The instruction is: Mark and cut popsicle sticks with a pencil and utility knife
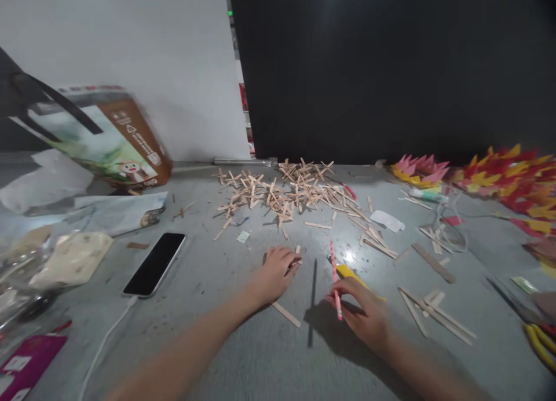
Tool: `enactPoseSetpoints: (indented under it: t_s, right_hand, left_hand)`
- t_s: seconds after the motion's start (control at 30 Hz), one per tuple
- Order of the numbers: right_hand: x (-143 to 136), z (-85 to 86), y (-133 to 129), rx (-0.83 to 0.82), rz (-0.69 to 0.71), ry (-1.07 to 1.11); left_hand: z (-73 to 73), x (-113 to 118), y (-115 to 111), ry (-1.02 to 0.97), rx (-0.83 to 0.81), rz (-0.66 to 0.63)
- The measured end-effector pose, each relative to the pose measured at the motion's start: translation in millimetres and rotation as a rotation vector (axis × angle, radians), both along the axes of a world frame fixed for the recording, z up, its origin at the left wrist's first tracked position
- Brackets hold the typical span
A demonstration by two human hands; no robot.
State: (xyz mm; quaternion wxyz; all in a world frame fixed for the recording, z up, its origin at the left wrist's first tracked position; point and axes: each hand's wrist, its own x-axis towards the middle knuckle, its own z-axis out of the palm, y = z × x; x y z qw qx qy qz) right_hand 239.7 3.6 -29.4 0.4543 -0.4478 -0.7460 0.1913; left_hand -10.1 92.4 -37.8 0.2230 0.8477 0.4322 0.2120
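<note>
My left hand (277,272) rests on the grey table with its fingers curled, and the end of a small wooden stick (297,250) shows at its fingertips. How much of that stick lies under the hand is hidden. Another flat wooden stick (287,314) lies just below the wrist. Between thumb and fingers my right hand (362,314) pinches a pink pencil (333,268), tilted upright with its eraser end toward me. A yellow cutter knife (347,272) lies beside and partly behind the right hand.
Crossed wooden sticks (278,192) are heaped at the back, with loose sticks (436,314) to the right. A phone (154,265) on a cable lies left. Paper bag (108,140), paper crown (420,170) and yellow-handled scissors (541,343) stand or lie around the edges.
</note>
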Motion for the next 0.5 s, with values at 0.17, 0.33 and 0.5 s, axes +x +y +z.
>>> enactPoseSetpoints:
  t_s: [0.17,0.33,0.5]
  right_hand:
    - [3.1,0.0,-3.3,0.018,-0.080,0.041]
    - [3.8,-2.3,0.4,0.048,-0.155,0.182]
    - [8.4,-5.2,4.4,-0.088,-0.080,0.175]
  left_hand:
    - [-2.1,-0.3,1.7,0.003,0.000,0.031]
    - [1.4,-1.6,2.5,0.027,0.009,0.058]
    - [-1.3,-2.4,2.9,-0.007,0.084,0.082]
